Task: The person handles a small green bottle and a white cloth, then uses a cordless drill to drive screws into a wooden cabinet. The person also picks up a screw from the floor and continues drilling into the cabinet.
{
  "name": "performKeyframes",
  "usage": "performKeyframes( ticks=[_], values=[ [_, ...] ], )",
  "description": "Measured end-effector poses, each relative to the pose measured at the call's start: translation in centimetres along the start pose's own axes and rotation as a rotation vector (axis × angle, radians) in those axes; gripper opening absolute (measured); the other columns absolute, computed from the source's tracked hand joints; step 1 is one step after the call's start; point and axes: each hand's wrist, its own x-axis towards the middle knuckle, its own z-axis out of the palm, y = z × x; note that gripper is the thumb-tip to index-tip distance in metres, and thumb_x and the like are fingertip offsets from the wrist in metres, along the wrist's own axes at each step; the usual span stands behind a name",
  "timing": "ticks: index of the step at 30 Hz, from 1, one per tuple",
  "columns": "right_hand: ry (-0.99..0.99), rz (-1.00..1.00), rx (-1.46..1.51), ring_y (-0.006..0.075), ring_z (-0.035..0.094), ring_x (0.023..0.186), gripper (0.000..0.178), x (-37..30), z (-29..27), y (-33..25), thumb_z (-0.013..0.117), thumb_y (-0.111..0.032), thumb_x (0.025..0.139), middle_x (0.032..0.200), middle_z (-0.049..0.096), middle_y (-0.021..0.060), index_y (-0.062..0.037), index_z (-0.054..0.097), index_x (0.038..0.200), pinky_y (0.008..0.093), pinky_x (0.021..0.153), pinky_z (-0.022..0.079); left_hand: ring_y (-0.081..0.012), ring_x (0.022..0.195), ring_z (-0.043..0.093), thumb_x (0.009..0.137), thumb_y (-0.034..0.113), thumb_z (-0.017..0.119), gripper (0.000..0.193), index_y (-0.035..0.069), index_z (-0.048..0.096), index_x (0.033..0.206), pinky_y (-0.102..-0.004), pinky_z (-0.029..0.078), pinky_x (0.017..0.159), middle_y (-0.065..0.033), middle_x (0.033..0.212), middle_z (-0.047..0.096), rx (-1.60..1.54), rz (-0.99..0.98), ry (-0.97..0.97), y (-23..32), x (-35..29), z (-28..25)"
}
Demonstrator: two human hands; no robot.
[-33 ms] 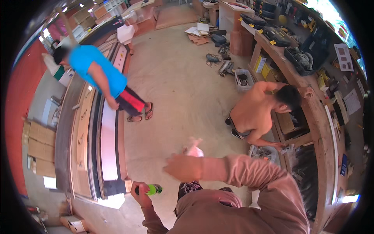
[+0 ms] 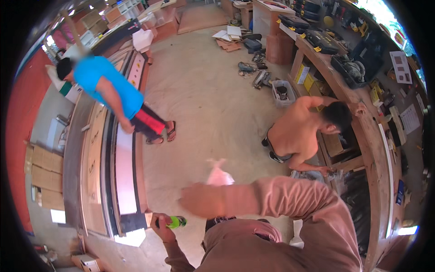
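My left hand (image 2: 165,229) is closed round a bright green and black cylindrical object (image 2: 175,221), low at the left of my body. Its exact kind does not show. Across the front of my body reaches my right arm in a brownish-pink sleeve, with the right hand (image 2: 201,199) smeared by motion, so its fingers cannot be made out. Just beyond that hand is a pale pink, thin-looking bag-like thing (image 2: 220,175), partly hidden behind the wrist. Whether my right hand holds it, I cannot tell.
Long stacked boards (image 2: 95,167) line the left, where a person in a blue shirt (image 2: 108,84) stands. A shirtless person (image 2: 297,129) crouches at the wooden workbench (image 2: 371,149) on the right. Power tools (image 2: 260,79) and a plastic bin (image 2: 283,93) sit on the floor.
My right hand has shifted left and slightly toward me. The pale pink thing has also moved a little left. My left hand stays nearly in place with the green and black object.
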Motion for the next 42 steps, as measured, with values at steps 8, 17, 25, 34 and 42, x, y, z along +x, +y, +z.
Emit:
performKeyframes(
  ticks=[8, 17, 25, 34, 42],
  values=[
    [0.161, -0.138, -0.154, 0.0290, 0.075, 0.097, 0.017, 13.0, -24.6, 17.0, 0.075, -0.021, 0.084, 0.102, 0.078, 0.0122, -0.0087, 0.081, 0.095, 0.0410, 0.081, 0.057, -0.0115, 0.071, 0.057, 0.102, 0.015, 0.071, 0.015, 0.003, 0.062, 0.103, -0.0282, 0.047, 0.069, -0.0026, 0.081, 0.059, 0.111, 0.036, -0.075, -9.0, 32.2, 14.9],
    [0.549, 0.543, -0.154, 0.0309, 0.073, 0.093, 0.021, 12.5, -41.8, 45.9, 0.070, -0.024, 0.089, 0.098, 0.075, 0.0140, -0.0057, 0.076, 0.096, 0.0428, 0.076, 0.057, -0.0105, 0.073, 0.057, 0.101, 0.011, 0.071, 0.014, 0.003, 0.061, 0.107, -0.0276, 0.047, 0.070, -0.0014, 0.082, 0.059, 0.158, 0.220, -0.409, -10.5, 62.9, 40.4],
    [0.295, 0.511, 0.240, 0.0449, 0.069, 0.096, 0.033, 11.4, -47.8, 88.2, 0.076, -0.030, 0.098, 0.092, 0.070, 0.0237, 0.0004, 0.068, 0.109, 0.0511, 0.081, 0.055, -0.0068, 0.075, 0.055, 0.097, 0.001, 0.073, 0.027, 0.003, 0.061, 0.121, -0.0240, 0.044, 0.069, 0.0020, 0.082, 0.059, 0.097, -0.157, -0.104, -13.1, 81.2, 61.0],
    [0.297, 0.075, 0.748, 0.0325, 0.063, 0.092, 0.033, 23.8, -53.8, 115.3, 0.063, 0.003, 0.089, 0.105, 0.057, 0.0152, -0.0051, 0.052, 0.119, 0.0440, 0.078, 0.051, -0.0121, 0.095, 0.058, 0.092, 0.020, 0.085, 0.070, 0.006, 0.042, 0.146, -0.0301, 0.047, 0.087, -0.0038, 0.099, 0.060, -0.107, -0.196, -0.241, -19.6, 104.7, 74.3],
    [0.094, -0.050, 0.811, 0.0314, 0.063, 0.098, 0.029, 37.7, -70.3, 138.1, 0.068, 0.005, 0.092, 0.105, 0.059, 0.0111, -0.0072, 0.054, 0.114, 0.0421, 0.083, 0.050, -0.0236, 0.120, 0.062, 0.081, 0.037, 0.097, 0.103, 0.006, 0.033, 0.155, -0.0401, 0.050, 0.103, -0.0127, 0.124, 0.065, -0.041, 0.015, -0.727, -26.8, 136.1, 87.6]
  ],
)
